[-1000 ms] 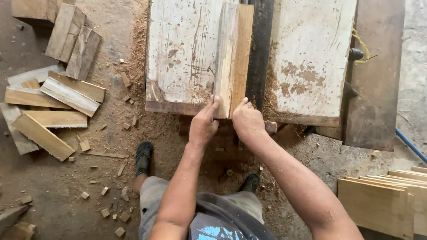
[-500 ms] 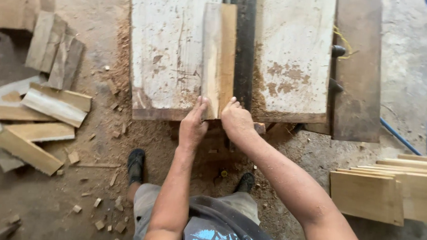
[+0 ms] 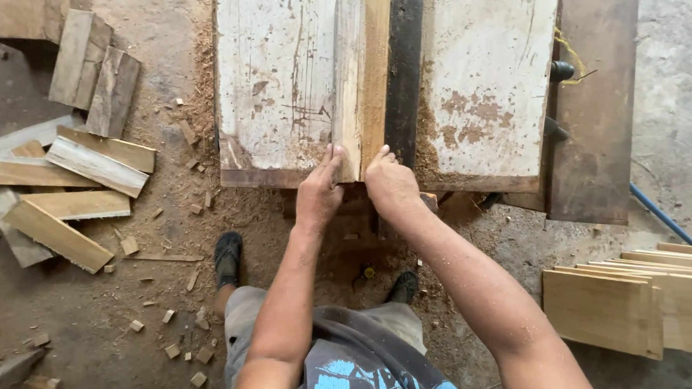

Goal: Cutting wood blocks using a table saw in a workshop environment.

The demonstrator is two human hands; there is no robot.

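Both hands — left hand, right hand — still press flat-fingered against the plank, now farther up the table.

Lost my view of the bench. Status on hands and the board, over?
Left hand and right hand both pressed on near end of board. Board flat on table, beside dark slot. Nothing ahead of it.

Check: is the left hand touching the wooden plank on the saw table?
Touching. The head view shows the left hand with its fingertips pressed against the near end of the wooden plank.
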